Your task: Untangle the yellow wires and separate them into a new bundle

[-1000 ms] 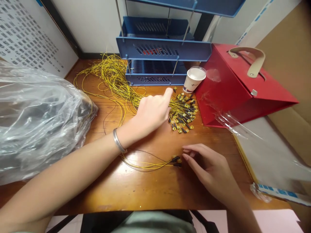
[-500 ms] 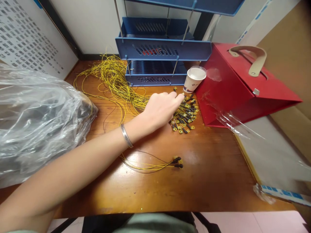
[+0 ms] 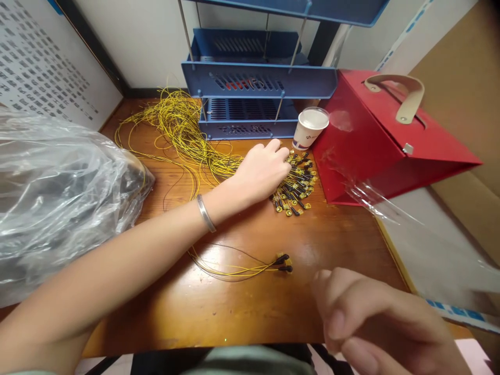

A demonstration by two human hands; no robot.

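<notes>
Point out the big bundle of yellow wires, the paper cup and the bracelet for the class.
Yellow wires [image 3: 185,133]: head view, on the bundle's tangled strands.
Paper cup [image 3: 309,131]: head view, on its side wall.
Bracelet [image 3: 205,213]: head view, on its metal band.

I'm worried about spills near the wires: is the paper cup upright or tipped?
Upright: the paper cup stands narrow end down on the table, beside the red box.
</notes>
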